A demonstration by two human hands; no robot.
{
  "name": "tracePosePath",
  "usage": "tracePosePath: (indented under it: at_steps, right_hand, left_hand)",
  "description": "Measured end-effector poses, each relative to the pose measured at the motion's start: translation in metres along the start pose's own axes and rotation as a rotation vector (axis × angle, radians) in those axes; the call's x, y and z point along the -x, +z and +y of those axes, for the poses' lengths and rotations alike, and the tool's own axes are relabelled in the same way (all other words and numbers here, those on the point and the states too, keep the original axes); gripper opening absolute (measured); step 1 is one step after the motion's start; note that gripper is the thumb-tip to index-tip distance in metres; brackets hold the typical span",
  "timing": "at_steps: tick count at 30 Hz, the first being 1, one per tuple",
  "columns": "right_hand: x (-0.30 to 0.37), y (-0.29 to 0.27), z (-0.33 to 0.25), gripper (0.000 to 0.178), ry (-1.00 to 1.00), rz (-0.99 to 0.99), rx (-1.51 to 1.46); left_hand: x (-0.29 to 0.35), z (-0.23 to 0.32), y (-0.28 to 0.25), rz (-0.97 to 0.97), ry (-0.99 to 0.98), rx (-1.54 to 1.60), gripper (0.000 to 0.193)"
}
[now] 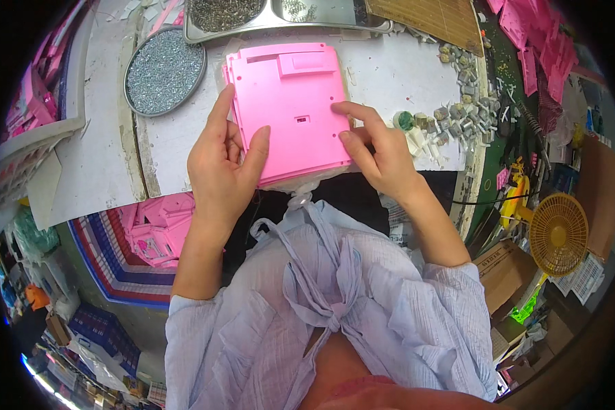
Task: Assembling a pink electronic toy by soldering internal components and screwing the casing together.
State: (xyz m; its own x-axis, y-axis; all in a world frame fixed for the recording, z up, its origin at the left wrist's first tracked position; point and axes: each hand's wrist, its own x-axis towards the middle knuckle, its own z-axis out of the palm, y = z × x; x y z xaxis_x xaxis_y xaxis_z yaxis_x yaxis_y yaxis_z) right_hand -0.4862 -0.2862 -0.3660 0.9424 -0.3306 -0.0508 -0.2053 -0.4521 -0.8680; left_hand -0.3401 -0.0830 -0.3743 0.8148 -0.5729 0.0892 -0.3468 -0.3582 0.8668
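A flat pink plastic housing [287, 147] lies at the near edge of the white table, with a raised block near its top, a small slot in its middle and several screw holes. My left hand [229, 154] grips its left side, thumb on the face and fingers along the edge. On the right side, my right hand [379, 143] holds it too, with index finger and thumb on the face near the edge. Clear plastic film shows beneath the housing's lower edge.
A round dish of small screws [165, 72] stands left of the housing. Behind it is a metal tray [273, 15] with small metal parts. Small motors [458, 109] lie scattered at right. A striped bag [109, 273] of pink parts sits below left; a yellow fan [559, 232] stands right.
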Motion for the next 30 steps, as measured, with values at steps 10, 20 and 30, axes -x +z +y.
tracePosePath:
  at_steps: [10, 20, 30]
  right_hand:
    - [-0.009, -0.008, -0.002, 0.048, -0.122, -0.114, 0.107]
    - [-0.020, -0.017, -0.008, 0.050, -0.071, -0.234, 0.371]
    - [-0.024, -0.024, -0.024, 0.050, -0.046, -0.259, 0.517]
  left_hand:
    - [0.011, -0.009, 0.004, 0.091, -0.026, 0.082, 0.054]
    - [0.038, -0.007, -0.010, 0.007, 0.013, -0.090, 0.044]
    - [-0.014, 0.001, -0.036, -0.025, 0.569, -0.331, 0.033]
